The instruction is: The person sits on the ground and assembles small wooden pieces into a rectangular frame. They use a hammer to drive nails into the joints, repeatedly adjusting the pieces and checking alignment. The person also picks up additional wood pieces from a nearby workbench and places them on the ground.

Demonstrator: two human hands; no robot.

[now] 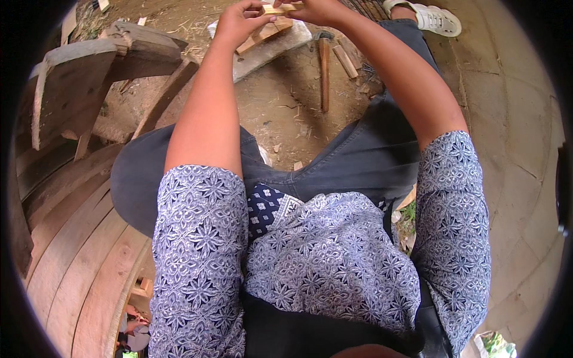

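Observation:
At the top edge of the head view, both my hands are closed on a small pale strip of wood. My left hand [243,22] has its fingers and thumb around the left end of the wood strip [278,9]. My right hand [317,11] grips the right end, its fingers partly cut off by the picture's edge. Just below the strip, a wooden block [262,37] lies on a pale, flat slab [285,50] on the ground. To the right of the slab lies a hammer [324,74], its handle pointing toward me.
A short wood offcut [345,62] lies right of the hammer. Chips are scattered over the dirt ground [268,107]. Stacked planks [77,268] and a rough wooden frame [74,77] stand close on my left. A paved slab floor [507,179] is on the right.

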